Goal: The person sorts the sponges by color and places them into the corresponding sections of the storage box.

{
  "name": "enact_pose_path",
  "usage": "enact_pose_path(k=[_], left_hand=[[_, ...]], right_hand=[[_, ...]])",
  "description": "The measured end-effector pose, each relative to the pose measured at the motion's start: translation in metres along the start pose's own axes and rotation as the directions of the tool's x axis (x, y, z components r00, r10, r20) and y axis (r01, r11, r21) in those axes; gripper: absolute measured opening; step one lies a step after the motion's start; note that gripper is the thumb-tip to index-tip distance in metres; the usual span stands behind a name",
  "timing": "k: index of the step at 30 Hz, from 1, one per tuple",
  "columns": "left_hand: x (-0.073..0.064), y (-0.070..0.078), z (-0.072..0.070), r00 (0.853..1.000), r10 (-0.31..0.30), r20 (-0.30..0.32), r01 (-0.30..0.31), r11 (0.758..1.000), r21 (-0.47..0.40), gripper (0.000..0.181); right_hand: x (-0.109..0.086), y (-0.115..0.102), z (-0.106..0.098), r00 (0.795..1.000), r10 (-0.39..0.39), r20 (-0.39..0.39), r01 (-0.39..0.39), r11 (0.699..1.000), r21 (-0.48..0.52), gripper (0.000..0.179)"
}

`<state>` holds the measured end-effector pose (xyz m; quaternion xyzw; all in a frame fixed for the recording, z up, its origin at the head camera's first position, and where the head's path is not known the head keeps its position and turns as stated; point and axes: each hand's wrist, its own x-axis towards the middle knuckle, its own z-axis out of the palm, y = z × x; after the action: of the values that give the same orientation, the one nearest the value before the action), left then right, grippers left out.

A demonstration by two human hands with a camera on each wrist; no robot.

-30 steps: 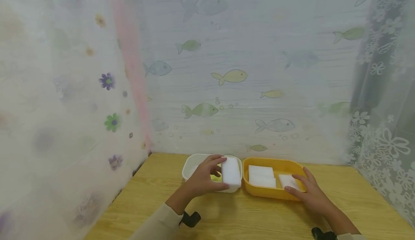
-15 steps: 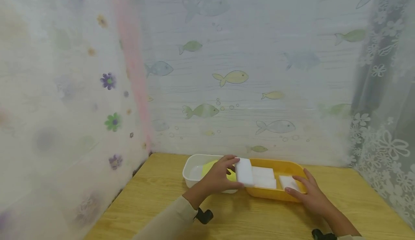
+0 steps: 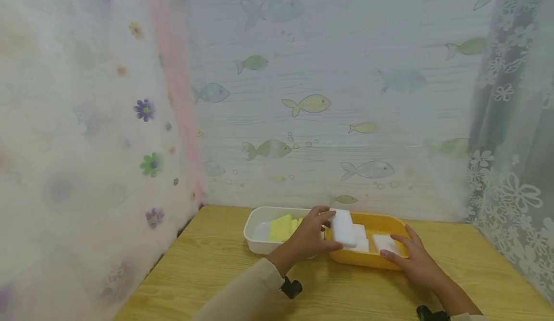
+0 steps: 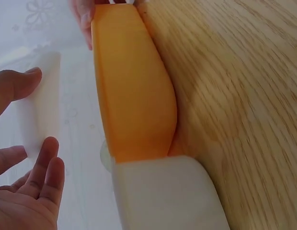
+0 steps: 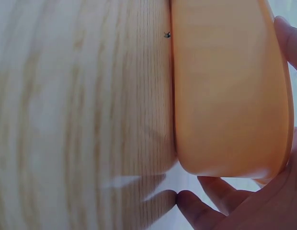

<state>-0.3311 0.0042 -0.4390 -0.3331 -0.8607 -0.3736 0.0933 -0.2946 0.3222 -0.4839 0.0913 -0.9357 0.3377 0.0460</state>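
Observation:
My left hand (image 3: 308, 238) pinches a white sponge block (image 3: 342, 228) between thumb and fingers, tilted above the left part of the yellow-orange tub (image 3: 358, 259). In the left wrist view the same sponge (image 4: 47, 103) is apart from the tub wall. Inside the tub lie more white sponges (image 3: 360, 245), partly hidden behind the held one, and a single white sponge (image 3: 384, 245) at the right. My right hand (image 3: 415, 258) grips the tub's right end, its thumb over the near rim and fingers spread around the end wall.
A white tub (image 3: 258, 247) stands against the orange tub's left side. Yellow sponges (image 3: 281, 228) lie in it, partly covered by the left hand. Both tubs sit on a wood-grain table (image 3: 207, 258) near a fish-patterned curtain (image 3: 303, 70).
My left hand has carried the white sponge rightward, from over the white tub to over the orange tub. More of the yellow sponges shows now. My right hand has stayed in place.

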Motion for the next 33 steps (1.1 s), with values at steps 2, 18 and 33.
enact_pose_path(k=[2,18,33], left_hand=[[0.004,0.003,0.005,1.000,0.002,-0.004,-0.002,0.999,0.033,0.083],[0.036,0.016,0.056,0.999,0.025,-0.044,-0.018,0.986,0.163,0.072],[0.055,0.022,0.086,0.999,0.021,-0.034,-0.011,0.967,0.255,0.074]], right_hand=[[0.000,0.000,-0.001,1.000,0.002,-0.001,-0.002,1.000,0.000,0.082],[-0.002,0.000,-0.003,1.000,0.011,0.011,-0.012,0.998,0.060,0.083],[0.001,0.002,-0.001,1.000,0.015,-0.003,-0.015,0.997,0.071,0.108]])
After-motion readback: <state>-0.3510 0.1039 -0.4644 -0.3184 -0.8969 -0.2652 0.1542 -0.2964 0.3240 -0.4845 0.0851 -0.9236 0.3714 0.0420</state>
